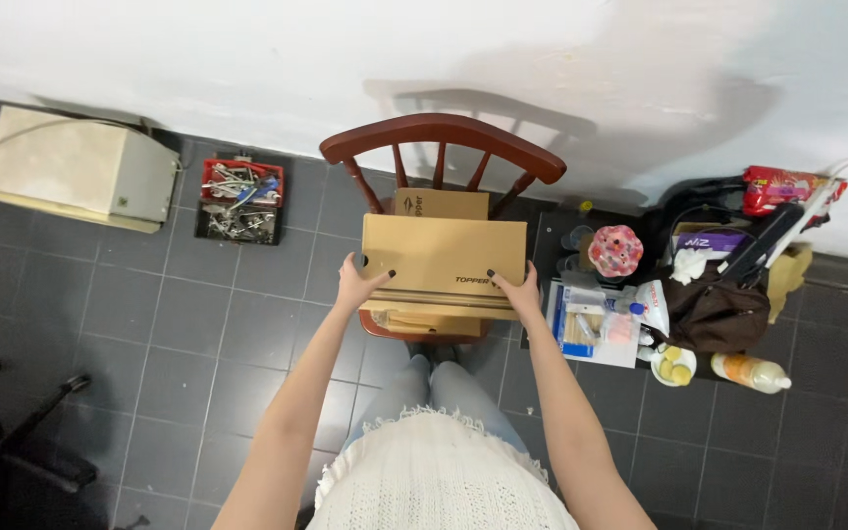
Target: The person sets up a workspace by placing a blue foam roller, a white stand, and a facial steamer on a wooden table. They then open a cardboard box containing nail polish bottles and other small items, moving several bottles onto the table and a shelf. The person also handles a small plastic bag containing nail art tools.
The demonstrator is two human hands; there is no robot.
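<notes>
Left hand (pixel 353 283): I see its grip clasped on the left end of the upper cardboard box (pixel 444 257), thumb on the lid. Upper cardboard box: straight ahead of me, long axis running left to right, resting on a lower cardboard box (pixel 441 204) on the wooden chair (pixel 441 132). Right hand (pixel 519 291): grip clasped on the box's right end, thumb on top. Both hands lie equally near, one at each short end.
</notes>
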